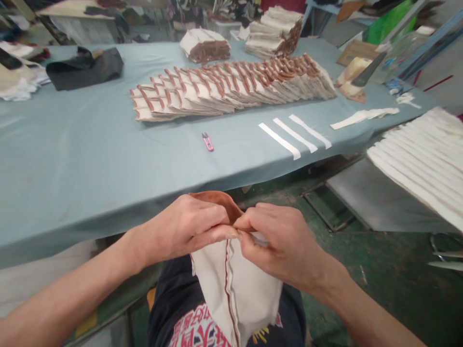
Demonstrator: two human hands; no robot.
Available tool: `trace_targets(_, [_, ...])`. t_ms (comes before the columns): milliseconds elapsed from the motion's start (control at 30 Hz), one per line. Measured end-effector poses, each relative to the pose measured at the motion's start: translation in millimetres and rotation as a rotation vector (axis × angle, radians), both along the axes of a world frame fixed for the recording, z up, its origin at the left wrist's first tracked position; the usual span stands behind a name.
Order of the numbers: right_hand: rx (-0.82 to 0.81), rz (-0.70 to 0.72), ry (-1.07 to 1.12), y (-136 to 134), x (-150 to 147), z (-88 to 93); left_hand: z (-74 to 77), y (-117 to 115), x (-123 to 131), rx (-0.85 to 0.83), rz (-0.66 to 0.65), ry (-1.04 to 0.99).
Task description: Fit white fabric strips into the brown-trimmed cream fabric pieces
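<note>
A cream fabric piece with a brown seam down its middle and a brown upper edge hangs over the person's lap. My left hand pinches its top edge from the left. My right hand pinches the same edge from the right, its fingertips close against those of my left hand. Part of the brown inner side rises behind the fingers. The fingers cover the exact spot being held.
Overlapping cream and brown pieces lie along the blue-covered table. Pink snips and white strips lie nearer its front edge. A dark folded cloth is at left; white stacked material stands at right.
</note>
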State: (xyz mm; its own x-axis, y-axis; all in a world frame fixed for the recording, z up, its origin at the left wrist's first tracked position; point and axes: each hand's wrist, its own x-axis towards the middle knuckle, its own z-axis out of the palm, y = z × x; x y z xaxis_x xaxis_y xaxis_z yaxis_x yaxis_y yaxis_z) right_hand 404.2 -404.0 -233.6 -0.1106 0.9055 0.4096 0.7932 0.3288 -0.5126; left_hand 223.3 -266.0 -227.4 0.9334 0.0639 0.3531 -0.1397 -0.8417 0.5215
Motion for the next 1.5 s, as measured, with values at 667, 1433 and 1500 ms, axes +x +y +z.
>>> trace_targets(667, [-0.307, 0.073, 0.281, -4.6, 39.6, 13.4, -21.4, 17.9, -43.2, -0.028, 0.252, 0.112])
trace_targets(1433, [-0.292, 0.136, 0.37, 11.7, 34.2, 14.5, 2.5, -7.9, 20.2, -0.882, 0.069, 0.215])
trace_targets(1500, [-0.323, 0.131, 0.386, 10.1, 32.9, 15.2, 2.3, -8.1, 19.1, -0.909, 0.074, 0.246])
